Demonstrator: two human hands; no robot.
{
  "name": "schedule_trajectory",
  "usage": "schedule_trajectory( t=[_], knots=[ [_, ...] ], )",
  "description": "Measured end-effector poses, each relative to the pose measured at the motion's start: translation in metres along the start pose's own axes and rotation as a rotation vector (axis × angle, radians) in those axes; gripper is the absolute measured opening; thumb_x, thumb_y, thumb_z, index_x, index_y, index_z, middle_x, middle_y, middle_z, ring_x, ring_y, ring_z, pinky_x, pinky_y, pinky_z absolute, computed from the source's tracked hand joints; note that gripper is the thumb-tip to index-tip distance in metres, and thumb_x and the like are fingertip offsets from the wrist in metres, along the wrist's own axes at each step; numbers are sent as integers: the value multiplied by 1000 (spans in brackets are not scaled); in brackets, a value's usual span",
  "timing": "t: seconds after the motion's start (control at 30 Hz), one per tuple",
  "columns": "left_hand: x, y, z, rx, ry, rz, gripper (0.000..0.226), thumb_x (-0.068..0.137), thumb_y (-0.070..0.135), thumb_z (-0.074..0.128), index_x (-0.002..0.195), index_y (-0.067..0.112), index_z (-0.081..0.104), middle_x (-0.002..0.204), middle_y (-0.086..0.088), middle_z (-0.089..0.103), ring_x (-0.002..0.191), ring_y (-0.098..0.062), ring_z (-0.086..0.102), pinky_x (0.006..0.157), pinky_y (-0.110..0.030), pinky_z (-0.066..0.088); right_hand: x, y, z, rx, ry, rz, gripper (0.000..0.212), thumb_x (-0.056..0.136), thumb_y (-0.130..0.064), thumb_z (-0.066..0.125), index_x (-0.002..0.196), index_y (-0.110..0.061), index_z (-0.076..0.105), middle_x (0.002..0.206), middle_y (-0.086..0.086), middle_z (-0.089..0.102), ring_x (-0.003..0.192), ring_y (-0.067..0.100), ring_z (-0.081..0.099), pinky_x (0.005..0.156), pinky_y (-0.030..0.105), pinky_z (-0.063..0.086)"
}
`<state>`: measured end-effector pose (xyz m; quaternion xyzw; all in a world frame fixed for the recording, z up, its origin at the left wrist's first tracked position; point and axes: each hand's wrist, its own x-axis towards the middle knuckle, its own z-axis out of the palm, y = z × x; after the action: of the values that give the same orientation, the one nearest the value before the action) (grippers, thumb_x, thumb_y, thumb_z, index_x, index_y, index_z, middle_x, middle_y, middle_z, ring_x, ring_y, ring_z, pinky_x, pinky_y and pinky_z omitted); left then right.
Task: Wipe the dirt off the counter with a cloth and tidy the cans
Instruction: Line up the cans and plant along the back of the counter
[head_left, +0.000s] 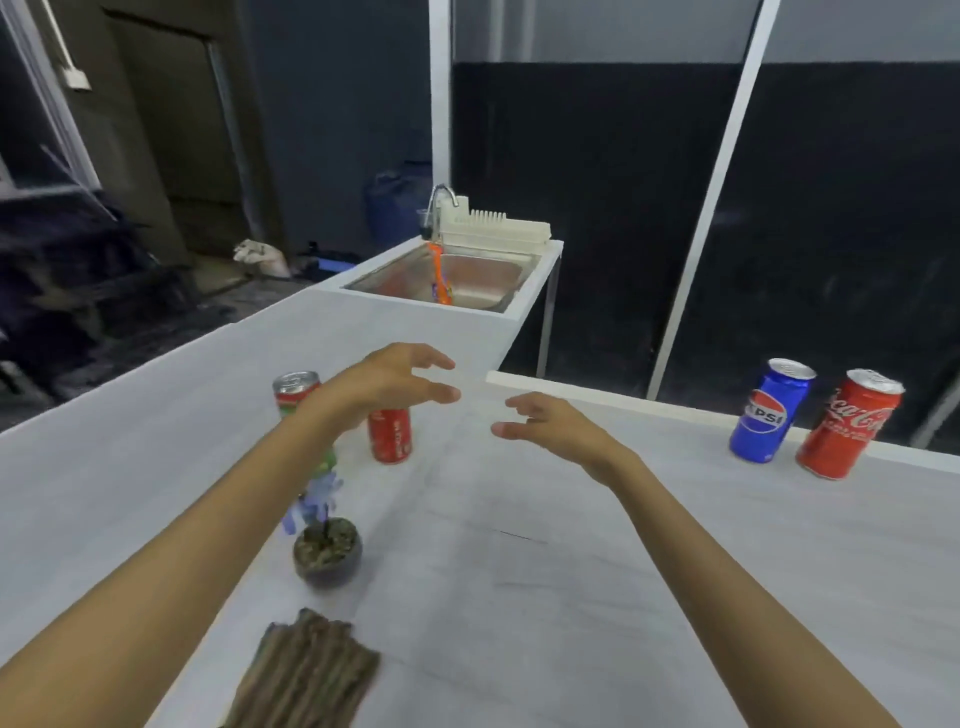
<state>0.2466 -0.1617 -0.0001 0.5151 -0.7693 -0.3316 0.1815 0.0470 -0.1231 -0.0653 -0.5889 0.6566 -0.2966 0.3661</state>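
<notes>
My left hand hovers open above the pale counter, fingers spread, holding nothing. Under its wrist stands a red can, and behind my forearm a can with a red and green label, partly hidden. My right hand is also open and empty, a little to the right over bare counter. A blue Pepsi can and a red Coca-Cola can stand upright side by side at the far right edge. A brown ribbed cloth lies folded at the near edge. Faint dark streaks mark the counter's middle.
A small dark pot with a purple artificial plant stands beside my left forearm. Farther back are a steel sink with a tap, an orange item and a white dish rack. Dark panels rise beyond the counter's far edge.
</notes>
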Motion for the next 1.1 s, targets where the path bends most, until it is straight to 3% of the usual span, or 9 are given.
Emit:
schedule_trajectory(
  t=[0.13,0.37,0.5,0.63,0.87,1.0,1.1],
  knots=[
    [-3,-53,-57,-36,69,-45,44,82,26,66,124,26,52,142,-2,42,129,-18,39,94,-28,33,33,-48,65,111,-6,-21,79,77,-39,72,142,-24,30,151,7,31,136,22,35,100,30,34],
    [11,-143,-67,-143,220,-151,84,70,25,78,140,21,31,145,-12,33,131,-27,37,98,-31,36,77,-77,130,201,188,-19,102,74,-24,77,149,-15,8,155,10,21,139,27,30,110,39,30],
    [24,-176,-51,-307,189,-139,81,69,19,79,135,19,32,136,-8,49,122,-24,47,92,-28,38,96,-72,155,267,274,3,95,71,-19,79,144,-16,19,141,9,44,128,27,47,105,39,39],
    [34,-188,-34,-365,233,-175,70,72,15,76,130,12,36,131,-11,53,117,-27,52,89,-33,45,106,-67,167,206,404,-7,75,76,-24,75,135,-17,30,134,7,51,120,26,53,99,40,42],
    [39,-162,-32,-339,319,-96,68,70,8,75,128,9,41,128,-14,55,115,-28,54,88,-30,43,95,-56,152,138,464,-15,66,77,-25,73,130,-13,36,132,8,54,119,26,54,100,42,44],
    [48,-100,-44,-348,223,41,69,70,6,75,129,14,41,129,-10,55,111,-23,53,94,-43,49,74,-47,115,141,539,4,63,79,-21,72,130,-11,37,133,10,53,120,27,54,102,43,44],
    [55,-42,-41,-332,120,136,71,72,4,73,133,15,38,134,-9,51,122,-27,49,97,-48,47,55,-39,70,126,628,14,61,79,-20,72,129,-9,38,131,10,54,118,28,55,99,42,44]
  ],
)
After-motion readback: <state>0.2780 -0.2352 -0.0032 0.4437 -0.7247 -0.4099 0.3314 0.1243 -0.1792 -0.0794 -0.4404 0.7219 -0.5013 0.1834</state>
